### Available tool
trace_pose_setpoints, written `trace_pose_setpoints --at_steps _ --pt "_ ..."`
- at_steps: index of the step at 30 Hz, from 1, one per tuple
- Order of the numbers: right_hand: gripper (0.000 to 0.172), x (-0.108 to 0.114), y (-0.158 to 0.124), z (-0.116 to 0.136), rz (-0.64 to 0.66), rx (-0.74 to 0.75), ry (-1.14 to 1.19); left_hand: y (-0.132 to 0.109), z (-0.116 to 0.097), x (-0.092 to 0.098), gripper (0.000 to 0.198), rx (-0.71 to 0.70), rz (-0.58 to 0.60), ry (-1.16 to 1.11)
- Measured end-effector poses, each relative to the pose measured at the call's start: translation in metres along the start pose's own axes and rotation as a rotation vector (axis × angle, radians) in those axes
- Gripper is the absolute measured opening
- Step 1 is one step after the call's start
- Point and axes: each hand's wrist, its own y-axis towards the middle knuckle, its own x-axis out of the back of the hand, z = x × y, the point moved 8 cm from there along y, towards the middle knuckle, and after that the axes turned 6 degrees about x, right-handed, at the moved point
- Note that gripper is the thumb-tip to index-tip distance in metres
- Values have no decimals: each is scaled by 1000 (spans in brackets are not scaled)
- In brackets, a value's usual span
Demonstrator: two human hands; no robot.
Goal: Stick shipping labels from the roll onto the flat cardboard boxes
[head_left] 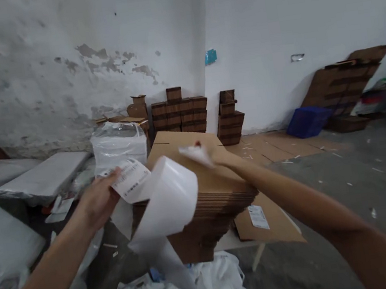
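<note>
My left hand [104, 190] pinches the printed end of a long strip of labels [131, 179], whose white backing curls and hangs down in front of the stacked cardboard. In my right hand [212, 155] is a single white label [195, 154], blurred by motion, held above the top sheet. Beneath both hands stands a tall stack of flat cardboard boxes [197, 177]. On a lower flattened box [279, 225] at the right of the stack sits another label [258, 216].
Crumpled white backing paper [219, 282] lies on the floor below. Wrapped white bundles [45, 177] are at the left, with a plastic-covered stack [119, 143] behind. Brown cartons [179, 113] line the wall; a blue bin [308, 121] stands at the right.
</note>
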Motion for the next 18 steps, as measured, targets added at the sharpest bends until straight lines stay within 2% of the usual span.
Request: trace_pose_setpoints --at_steps 2,4,6,8,10,13,14,16,18 --pt "59 -28 -15 -1 129 54 -147 -5 9 -6 21 22 60 238" --pt "71 -48 -33 -1 334 116 -332 -9 9 -10 34 -36 93 511" --pt "74 -44 -47 -15 454 77 -483 -14 3 -16 44 -134 124 725" --pt "76 -11 -56 -44 363 -115 -503 -18 -7 -19 50 -242 104 822" --pt "71 20 -69 -76 242 -280 -322 -19 -11 -22 50 -275 108 816" --pt "56 37 -91 -106 201 -341 212 -13 -1 -25 44 -129 130 630" --pt "52 43 -97 -113 147 -360 349 -11 4 -26 43 -67 119 532" --pt "46 62 -108 -131 -37 -447 492 -8 13 -28 47 14 82 355" --pt "42 82 -119 -146 -195 -539 520 -6 22 -35 52 76 78 293"
